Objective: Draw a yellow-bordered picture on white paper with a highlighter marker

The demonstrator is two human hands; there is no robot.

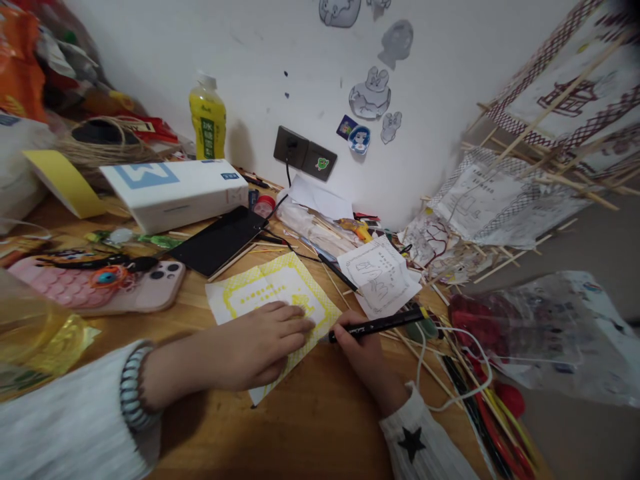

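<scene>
A white sheet of paper (235, 293) with a yellow patterned border, yellow characters and a yellow drawing lies on the wooden table. My left hand (270, 340) rests flat across it, fingers stretched out, covering its lower middle. Just right of the sheet, my right hand (360, 347) grips a black marker pen (380, 325) with a yellow end that points to the right. The pen's left end is close to the paper's right edge; I cannot tell whether it touches. Behind the pen lies another paper (375, 273) with a dark line drawing.
On the left are a phone in a pink case (165, 280), a black tablet-like slab (215, 240), a white box (185, 193) and a yellow drink bottle (208, 120). Thin wooden sticks, a white cord (487, 373) and a clear plastic bag (560, 333) are on the right, below a paper-covered stick frame (505, 200).
</scene>
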